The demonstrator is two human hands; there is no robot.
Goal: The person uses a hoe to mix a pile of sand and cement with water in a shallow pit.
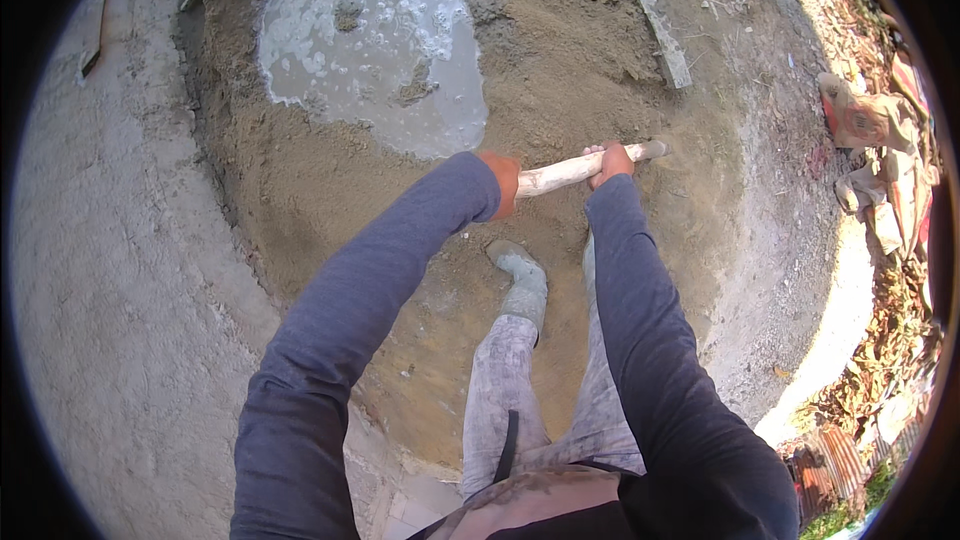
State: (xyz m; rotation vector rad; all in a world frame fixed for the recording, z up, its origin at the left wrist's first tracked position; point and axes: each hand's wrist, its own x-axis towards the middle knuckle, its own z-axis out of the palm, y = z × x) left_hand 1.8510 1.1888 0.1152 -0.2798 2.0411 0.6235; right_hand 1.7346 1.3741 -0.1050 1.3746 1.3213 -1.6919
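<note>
Both my hands grip a pale, slightly crooked wooden tool handle [558, 174] held across in front of me. My left hand [504, 186] is closed round its left part, partly covered by the sleeve. Further right, my right hand [614, 166] wraps it close to its blunt, greyish end. No tool head can be made out; whatever lies beyond my left hand is hidden. Past the hands, a wet grey pool of cement mix [385, 50] sits within a ring of brown sand [300, 175].
A flat board [652, 18] lies at the sand's far right side. Rough grey concrete [120, 270] spreads on the left, with wood strips [97, 25] at the far left. Crumpled sacks [880, 140] and dry leaves [880, 365] are along the right. My boot [524, 290] stands on the sand.
</note>
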